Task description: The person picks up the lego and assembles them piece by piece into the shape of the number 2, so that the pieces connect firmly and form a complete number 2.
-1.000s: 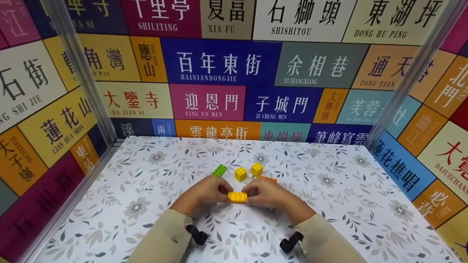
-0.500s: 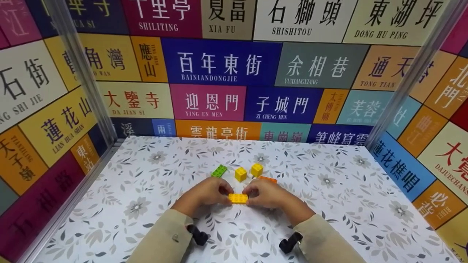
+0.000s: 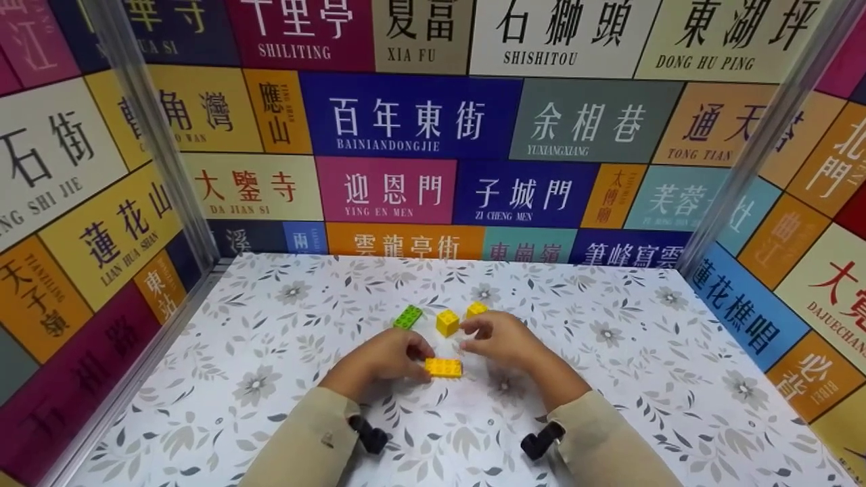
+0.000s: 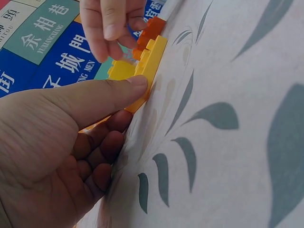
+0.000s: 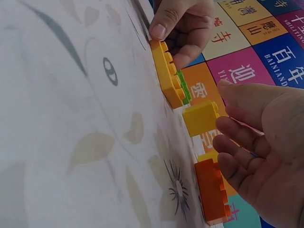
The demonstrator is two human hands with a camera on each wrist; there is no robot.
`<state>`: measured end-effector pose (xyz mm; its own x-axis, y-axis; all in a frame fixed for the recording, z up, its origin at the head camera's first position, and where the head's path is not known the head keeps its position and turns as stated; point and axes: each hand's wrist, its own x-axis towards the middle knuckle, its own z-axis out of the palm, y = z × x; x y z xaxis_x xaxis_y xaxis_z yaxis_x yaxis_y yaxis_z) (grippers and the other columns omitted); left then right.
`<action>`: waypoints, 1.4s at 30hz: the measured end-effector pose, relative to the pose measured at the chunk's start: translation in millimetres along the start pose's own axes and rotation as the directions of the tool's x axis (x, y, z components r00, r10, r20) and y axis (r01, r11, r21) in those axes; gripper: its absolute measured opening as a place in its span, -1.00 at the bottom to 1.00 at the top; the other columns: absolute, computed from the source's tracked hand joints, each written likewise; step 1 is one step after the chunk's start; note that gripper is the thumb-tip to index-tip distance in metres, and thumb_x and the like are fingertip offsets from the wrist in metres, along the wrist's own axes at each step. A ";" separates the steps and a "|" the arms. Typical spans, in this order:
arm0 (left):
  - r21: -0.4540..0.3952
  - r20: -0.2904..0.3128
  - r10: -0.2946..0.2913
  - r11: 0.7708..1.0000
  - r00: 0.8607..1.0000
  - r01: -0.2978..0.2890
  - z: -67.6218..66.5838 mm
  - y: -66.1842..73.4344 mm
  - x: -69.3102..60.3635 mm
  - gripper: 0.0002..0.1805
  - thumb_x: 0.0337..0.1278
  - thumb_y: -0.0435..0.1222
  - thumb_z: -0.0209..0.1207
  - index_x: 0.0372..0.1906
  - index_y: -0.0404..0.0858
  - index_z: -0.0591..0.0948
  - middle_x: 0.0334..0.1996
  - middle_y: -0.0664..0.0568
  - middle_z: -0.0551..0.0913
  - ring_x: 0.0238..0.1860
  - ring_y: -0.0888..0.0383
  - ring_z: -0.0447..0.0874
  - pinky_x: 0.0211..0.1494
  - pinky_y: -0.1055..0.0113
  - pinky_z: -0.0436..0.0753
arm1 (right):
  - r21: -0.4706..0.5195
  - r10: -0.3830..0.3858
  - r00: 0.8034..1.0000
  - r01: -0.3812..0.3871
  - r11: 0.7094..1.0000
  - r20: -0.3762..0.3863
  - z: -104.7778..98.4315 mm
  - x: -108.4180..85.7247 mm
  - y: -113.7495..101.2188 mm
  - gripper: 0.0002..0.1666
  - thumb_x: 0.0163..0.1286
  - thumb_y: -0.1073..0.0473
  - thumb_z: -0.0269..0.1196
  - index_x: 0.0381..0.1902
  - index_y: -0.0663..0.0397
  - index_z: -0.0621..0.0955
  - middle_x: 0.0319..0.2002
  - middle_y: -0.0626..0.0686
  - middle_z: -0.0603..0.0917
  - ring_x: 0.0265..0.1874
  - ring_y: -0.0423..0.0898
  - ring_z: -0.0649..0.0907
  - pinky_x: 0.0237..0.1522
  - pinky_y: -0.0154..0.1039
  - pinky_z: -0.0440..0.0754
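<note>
My left hand (image 3: 389, 355) pinches the left end of a long yellow building brick (image 3: 445, 367), which lies flat on the table, studs up. In the left wrist view the thumb lies along its near side. My right hand (image 3: 509, 341) is off that brick, fingers loosely bent and holding nothing. Beyond its fingers stand two small yellow bricks, one at the left (image 3: 447, 323) and one partly covered by the hand (image 3: 476, 309). An orange brick (image 5: 210, 190) sits beside the right fingers in the right wrist view; the hand hides it in the head view.
A green brick (image 3: 408, 316) lies beyond my left hand. White cloth with a grey leaf pattern covers the table (image 3: 291, 338). Panels with printed signs (image 3: 406, 115) enclose the back and both sides, joined by clear corner strips (image 3: 724, 155).
My right hand has let go of the long yellow brick's right end and moved up and away, over the orange brick. The left hand keeps its pinch, nearly still.
</note>
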<state>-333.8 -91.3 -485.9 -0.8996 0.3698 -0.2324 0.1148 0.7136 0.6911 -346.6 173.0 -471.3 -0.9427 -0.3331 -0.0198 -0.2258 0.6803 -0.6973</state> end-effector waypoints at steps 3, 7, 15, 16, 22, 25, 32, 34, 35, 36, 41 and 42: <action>-0.004 0.006 -0.005 1.000 1.000 0.005 0.4 -0.8 0.0 -0.72 0.04 -0.15 0.62 -0.16 0.17 0.79 -0.18 0.20 0.75 -0.06 0.10 0.65 0.22 0.10 0.60 | 0.034 0.030 0.999 -0.028 0.999 -0.044 -4.7 4.3 1.5 -0.52 0.39 -0.01 0.51 0.23 -0.09 0.75 0.05 -0.03 0.81 -0.04 -0.07 0.71 0.03 -0.08 0.72; -0.015 0.012 -0.017 1.000 1.000 0.017 0.3 0.2 -0.5 -0.71 0.03 -0.15 0.62 -0.17 0.17 0.78 -0.16 0.19 0.75 -0.05 0.08 0.65 0.22 0.08 0.60 | 0.074 0.088 0.992 -0.082 0.994 -0.092 -13.3 10.9 5.8 -0.51 0.39 -0.01 0.50 0.25 -0.13 0.73 0.10 0.00 0.79 0.04 -0.03 0.71 0.00 -0.13 0.75; -0.023 0.009 -0.029 0.999 1.000 0.029 -0.5 -1.4 -0.9 -0.72 0.03 -0.16 0.63 -0.18 0.17 0.77 -0.16 0.17 0.74 -0.04 0.06 0.64 0.20 0.09 0.60 | 0.122 0.166 0.977 -0.150 0.981 -0.133 -19.8 22.5 11.7 -0.45 0.41 -0.05 0.50 0.31 -0.17 0.69 0.21 0.00 0.73 0.19 0.04 0.67 0.24 -0.02 0.72; -0.017 0.007 -0.027 0.999 1.000 0.027 -0.3 -1.5 -1.0 -0.72 0.03 -0.16 0.62 -0.18 0.17 0.77 -0.16 0.17 0.74 -0.05 0.07 0.64 0.19 0.10 0.60 | 0.125 0.164 0.977 -0.147 0.981 -0.140 -19.7 23.6 11.7 -0.43 0.40 -0.05 0.50 0.33 -0.17 0.68 0.24 0.00 0.72 0.23 0.05 0.66 0.28 0.01 0.70; 0.003 -0.001 -0.027 1.000 1.000 0.027 0.6 -1.2 0.5 -0.71 0.03 -0.14 0.63 -0.17 0.18 0.77 -0.18 0.18 0.74 -0.08 0.09 0.64 0.15 0.13 0.60 | 0.114 0.149 0.973 -0.130 0.985 -0.174 -18.1 30.4 14.5 -0.30 0.39 -0.01 0.50 0.45 -0.09 0.59 0.38 0.04 0.65 0.40 0.11 0.58 0.43 0.13 0.58; -0.002 0.003 -0.032 0.999 0.999 0.032 0.9 -0.9 1.5 -0.72 0.04 -0.14 0.62 -0.18 0.18 0.77 -0.18 0.17 0.74 -0.07 0.09 0.64 0.16 0.12 0.60 | 0.119 0.196 0.967 -0.178 0.977 -0.161 -16.2 34.4 16.6 -0.24 0.37 -0.03 0.51 0.48 -0.10 0.56 0.40 0.04 0.63 0.41 0.11 0.56 0.44 0.11 0.59; -0.015 0.013 -0.039 0.999 0.999 0.039 0.3 -0.3 1.3 -0.72 0.02 -0.14 0.63 -0.20 0.17 0.76 -0.17 0.16 0.74 -0.06 0.07 0.63 0.17 0.10 0.58 | 0.106 0.212 0.967 -0.198 0.975 -0.141 -11.2 39.9 23.4 -0.16 0.38 -0.10 0.51 0.54 -0.08 0.50 0.41 0.09 0.63 0.34 0.11 0.59 0.39 0.05 0.63; -0.021 0.011 -0.034 0.999 0.999 0.035 0.1 -0.4 1.2 -0.72 0.02 -0.14 0.63 -0.20 0.17 0.76 -0.17 0.16 0.74 -0.06 0.07 0.63 0.17 0.10 0.58 | 0.102 0.215 0.966 -0.201 0.974 -0.146 -9.5 40.4 24.9 -0.15 0.37 -0.11 0.51 0.53 -0.06 0.51 0.39 0.10 0.65 0.30 0.10 0.61 0.37 0.04 0.64; -0.022 0.010 -0.032 0.999 0.999 0.032 0.1 -0.4 1.0 -0.72 0.02 -0.15 0.63 -0.20 0.17 0.76 -0.17 0.16 0.74 -0.06 0.07 0.63 0.17 0.10 0.58 | 0.104 0.219 0.965 -0.206 0.973 -0.145 -8.4 40.9 25.8 -0.15 0.37 -0.11 0.51 0.53 -0.05 0.51 0.37 0.11 0.66 0.28 0.09 0.63 0.36 0.03 0.65; -0.023 0.008 -0.026 0.999 1.000 0.027 0.1 -0.6 0.9 -0.72 0.02 -0.15 0.63 -0.20 0.17 0.76 -0.17 0.16 0.74 -0.06 0.07 0.63 0.17 0.10 0.58 | 0.111 0.227 0.963 -0.212 0.971 -0.144 -7.4 41.0 26.4 -0.16 0.38 -0.10 0.51 0.53 -0.04 0.51 0.36 0.11 0.67 0.27 0.08 0.64 0.37 0.02 0.65; -0.025 0.005 -0.024 0.999 1.000 0.024 0.4 -1.0 1.2 -0.72 0.02 -0.16 0.63 -0.20 0.15 0.76 -0.17 0.16 0.74 -0.06 0.07 0.64 0.18 0.10 0.59 | 0.128 0.261 0.957 -0.245 0.961 -0.128 -2.1 42.3 28.6 -0.21 0.42 -0.05 0.49 0.52 -0.02 0.52 0.29 0.11 0.70 0.25 0.05 0.67 0.40 0.01 0.64; -0.027 0.006 -0.026 0.999 1.000 0.026 0.5 -1.1 1.0 -0.72 0.02 -0.16 0.63 -0.20 0.15 0.76 -0.17 0.16 0.74 -0.06 0.07 0.64 0.17 0.10 0.59 | 0.126 0.262 0.956 -0.247 0.961 -0.129 -1.5 42.3 28.7 -0.23 0.43 -0.03 0.48 0.52 -0.02 0.52 0.28 0.11 0.71 0.25 0.05 0.67 0.40 0.02 0.64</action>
<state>-334.7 -91.4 -487.2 -0.8998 0.3545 -0.2543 0.0798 0.7067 0.7030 -393.4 179.4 -491.0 -0.9924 -0.0559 -0.1095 0.0466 0.6532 -0.7557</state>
